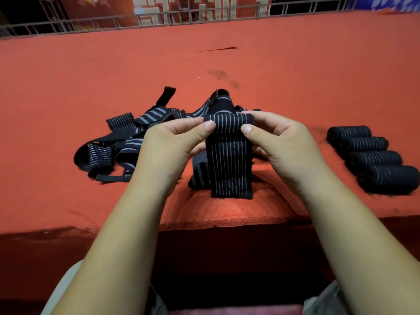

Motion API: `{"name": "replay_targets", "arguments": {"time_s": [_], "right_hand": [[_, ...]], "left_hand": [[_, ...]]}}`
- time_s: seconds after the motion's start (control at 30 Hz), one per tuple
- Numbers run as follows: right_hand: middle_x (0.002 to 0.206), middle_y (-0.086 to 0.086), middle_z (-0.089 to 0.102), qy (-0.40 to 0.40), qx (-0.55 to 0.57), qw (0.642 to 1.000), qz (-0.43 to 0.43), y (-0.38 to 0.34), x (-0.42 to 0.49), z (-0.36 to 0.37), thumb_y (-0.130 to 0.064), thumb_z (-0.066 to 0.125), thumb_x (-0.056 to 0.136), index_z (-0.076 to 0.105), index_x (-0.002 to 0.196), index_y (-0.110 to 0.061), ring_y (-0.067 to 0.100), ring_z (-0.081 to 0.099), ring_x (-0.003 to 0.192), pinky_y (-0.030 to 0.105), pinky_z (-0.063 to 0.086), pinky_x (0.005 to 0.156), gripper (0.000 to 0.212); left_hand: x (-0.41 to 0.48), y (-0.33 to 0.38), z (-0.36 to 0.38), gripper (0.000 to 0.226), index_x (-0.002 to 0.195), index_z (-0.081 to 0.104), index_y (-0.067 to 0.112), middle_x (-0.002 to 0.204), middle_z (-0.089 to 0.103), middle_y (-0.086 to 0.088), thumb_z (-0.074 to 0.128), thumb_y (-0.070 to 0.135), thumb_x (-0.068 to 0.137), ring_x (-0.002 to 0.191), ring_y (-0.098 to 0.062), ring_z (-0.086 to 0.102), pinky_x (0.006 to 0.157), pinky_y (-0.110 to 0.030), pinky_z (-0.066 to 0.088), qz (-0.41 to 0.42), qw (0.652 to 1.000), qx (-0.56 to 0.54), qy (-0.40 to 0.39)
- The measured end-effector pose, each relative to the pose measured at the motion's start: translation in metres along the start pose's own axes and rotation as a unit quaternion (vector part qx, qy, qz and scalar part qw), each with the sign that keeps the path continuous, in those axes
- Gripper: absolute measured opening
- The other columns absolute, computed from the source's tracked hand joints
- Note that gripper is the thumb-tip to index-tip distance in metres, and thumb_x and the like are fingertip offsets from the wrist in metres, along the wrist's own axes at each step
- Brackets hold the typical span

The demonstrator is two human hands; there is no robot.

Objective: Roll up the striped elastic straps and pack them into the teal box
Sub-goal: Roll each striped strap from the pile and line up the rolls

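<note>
Rolling step, fresh piece. Pinching black elastic strap with thin white stripes point(229, 160) at its top corners with left hand point(172, 142) and right hand point(279, 142), thumbs against curled forefingers. Hangs flat over red felt table point(295, 76), tail trailing behind. Next, likely: fold edge over tight, keep square. Four finished black striped rolls point(372, 155) to right; teal box unseen.

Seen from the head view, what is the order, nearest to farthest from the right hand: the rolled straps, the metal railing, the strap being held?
1. The held strap, centre, pinched by the right hand.
2. The rolled straps, in a row on the right.
3. The metal railing, far behind the table.
</note>
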State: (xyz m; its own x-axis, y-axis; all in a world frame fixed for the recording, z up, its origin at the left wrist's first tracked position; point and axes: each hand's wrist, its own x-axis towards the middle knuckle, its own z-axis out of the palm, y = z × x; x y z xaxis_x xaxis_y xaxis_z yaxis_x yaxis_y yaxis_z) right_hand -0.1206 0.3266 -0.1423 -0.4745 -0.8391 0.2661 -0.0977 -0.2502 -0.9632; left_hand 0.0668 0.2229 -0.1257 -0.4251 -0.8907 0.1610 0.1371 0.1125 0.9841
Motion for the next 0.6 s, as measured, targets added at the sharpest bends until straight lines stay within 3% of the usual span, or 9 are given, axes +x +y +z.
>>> {"name": "replay_targets", "arguments": {"time_s": [0.1,0.23,0.37,0.5,0.6], "right_hand": [[0.121,0.008,0.080,-0.016,-0.001,1.000,-0.010,0.0011,0.0009,-0.0031,-0.005,0.069,0.102,0.074,0.129,-0.011,0.022,0.076,0.112,0.044,0.061,0.101,0.029],[0.125,0.010,0.078,-0.033,0.002,0.999,-0.025,0.0006,0.0013,-0.0063,0.001,0.068,0.101,0.071,0.132,-0.009,0.017,0.073,0.110,0.035,0.060,0.098,0.032],[0.122,0.013,0.078,-0.040,-0.009,0.998,-0.041,-0.0003,-0.0002,-0.0079,0.004,0.069,0.100,0.070,0.129,-0.010,0.016,0.073,0.108,0.036,0.060,0.098,0.032],[0.119,0.010,0.079,-0.043,-0.035,0.997,-0.047,-0.0014,-0.0011,-0.0094,-0.001,0.072,0.099,0.072,0.126,-0.019,0.024,0.076,0.113,0.041,0.060,0.101,0.033],[0.120,0.008,0.079,-0.047,-0.025,0.998,-0.037,-0.0021,-0.0010,-0.0078,-0.008,0.075,0.099,0.073,0.128,-0.021,0.021,0.075,0.109,0.038,0.061,0.096,0.032]], "left_hand": [[0.0010,0.0006,0.0007,0.034,0.125,0.076,0.006,0.113,0.083,-0.007,0.082,0.019,0.095,0.111,-0.019,0.079,0.095,-0.031,0.064,-0.007,1.000,-0.020,-0.010],[0.0021,0.0025,-0.0007,0.034,0.129,0.075,0.004,0.117,0.082,-0.010,0.077,0.018,0.097,0.113,-0.023,0.078,0.093,-0.029,0.063,-0.035,0.997,-0.060,-0.044],[0.0012,0.0012,-0.0029,0.036,0.130,0.073,0.000,0.120,0.080,-0.013,0.076,0.019,0.099,0.116,-0.026,0.077,0.099,-0.034,0.062,-0.045,0.994,-0.065,-0.078],[-0.0005,0.0050,-0.0028,0.022,0.119,0.076,0.002,0.116,0.081,-0.015,0.075,0.009,0.098,0.114,-0.026,0.078,0.091,-0.029,0.062,-0.048,0.993,-0.085,-0.065],[-0.0008,0.0058,-0.0016,0.014,0.111,0.078,0.005,0.112,0.082,-0.015,0.072,0.003,0.098,0.112,-0.027,0.079,0.090,-0.029,0.062,-0.046,0.992,-0.103,-0.053]]}}
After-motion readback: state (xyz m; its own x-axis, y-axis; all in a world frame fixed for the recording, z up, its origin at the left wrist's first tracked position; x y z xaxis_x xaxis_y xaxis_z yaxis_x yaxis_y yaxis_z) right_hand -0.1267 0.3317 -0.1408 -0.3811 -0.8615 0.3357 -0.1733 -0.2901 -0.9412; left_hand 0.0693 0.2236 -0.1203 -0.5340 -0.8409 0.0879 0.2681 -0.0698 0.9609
